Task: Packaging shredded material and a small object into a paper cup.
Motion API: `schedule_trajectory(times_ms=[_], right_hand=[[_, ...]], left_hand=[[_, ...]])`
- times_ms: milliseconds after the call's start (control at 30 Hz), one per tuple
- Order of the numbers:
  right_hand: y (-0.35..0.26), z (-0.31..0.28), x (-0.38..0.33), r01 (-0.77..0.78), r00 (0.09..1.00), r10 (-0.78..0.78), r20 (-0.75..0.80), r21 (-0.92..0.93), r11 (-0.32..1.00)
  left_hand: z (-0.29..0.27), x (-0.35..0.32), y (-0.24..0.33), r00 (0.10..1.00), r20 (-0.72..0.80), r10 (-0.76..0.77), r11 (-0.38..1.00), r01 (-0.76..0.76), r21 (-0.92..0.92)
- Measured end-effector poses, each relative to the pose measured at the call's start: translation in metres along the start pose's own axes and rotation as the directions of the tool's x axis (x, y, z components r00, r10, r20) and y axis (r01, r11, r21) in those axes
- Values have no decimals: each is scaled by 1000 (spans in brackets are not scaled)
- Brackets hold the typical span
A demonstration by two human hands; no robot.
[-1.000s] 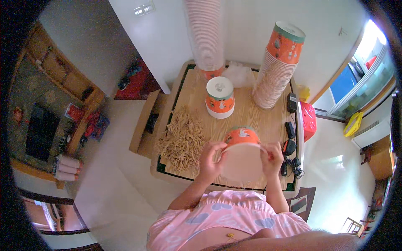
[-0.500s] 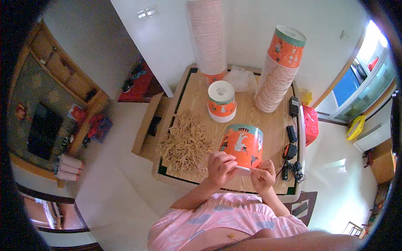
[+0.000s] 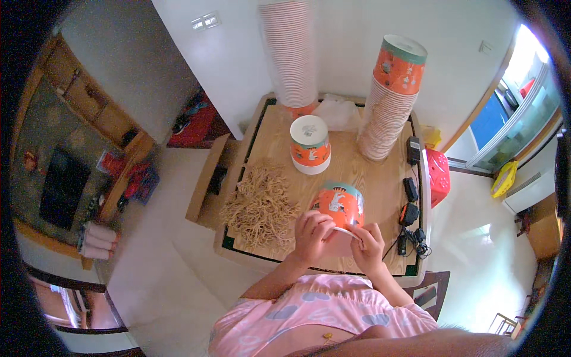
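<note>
An orange paper bucket (image 3: 340,205) with a green band and a pale printed figure is tilted over the near part of the table. My left hand (image 3: 312,235) is closed on its near left side, fingers bent over the white rim. On the right, my right hand (image 3: 366,244) pinches the same rim between thumb and fingers. Left of my hands lies a loose heap of thin tan twisted cords (image 3: 260,205). Beyond the held bucket, another orange bucket (image 3: 310,146) stands upside down, white base up, apparently over a white one.
Two tall bucket stacks, a left one (image 3: 290,56) and a right one (image 3: 389,107), rise at the table's (image 3: 273,143) back, with a clear plastic bag (image 3: 336,114) between them. Black adapters and cables (image 3: 410,214) line the right edge. A red stool (image 3: 438,175) stands beside it, an open cardboard box (image 3: 211,184) at left.
Both hands have shifted slightly left and up with the bucket. It is tipped further, so more of its pale underside or inside shows below the rim. The view has moved slightly.
</note>
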State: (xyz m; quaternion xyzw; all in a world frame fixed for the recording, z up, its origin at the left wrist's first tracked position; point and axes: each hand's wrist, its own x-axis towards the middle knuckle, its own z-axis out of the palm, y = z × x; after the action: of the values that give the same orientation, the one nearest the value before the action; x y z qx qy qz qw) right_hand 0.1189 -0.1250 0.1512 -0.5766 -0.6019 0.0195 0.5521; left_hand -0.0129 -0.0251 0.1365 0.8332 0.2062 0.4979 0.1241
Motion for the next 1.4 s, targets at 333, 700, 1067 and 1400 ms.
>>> schedule_trajectory(times_ms=[333,700,1067,1400], right_hand=[[60,11,-25,-386,917,394,59,-117,915],[154,35,-60,-500,826,547,134,-273,822],[169,41,-51,-569,784,611,109,-266,778],[157,40,-41,-519,835,548,56,-250,817]], left_hand=[[52,-33,-19,948,212,-236,971,239,15],[53,-142,-101,804,114,-583,807,590,-37],[45,-220,-174,674,50,-737,667,712,220],[66,-217,-228,755,-68,-652,713,641,283]])
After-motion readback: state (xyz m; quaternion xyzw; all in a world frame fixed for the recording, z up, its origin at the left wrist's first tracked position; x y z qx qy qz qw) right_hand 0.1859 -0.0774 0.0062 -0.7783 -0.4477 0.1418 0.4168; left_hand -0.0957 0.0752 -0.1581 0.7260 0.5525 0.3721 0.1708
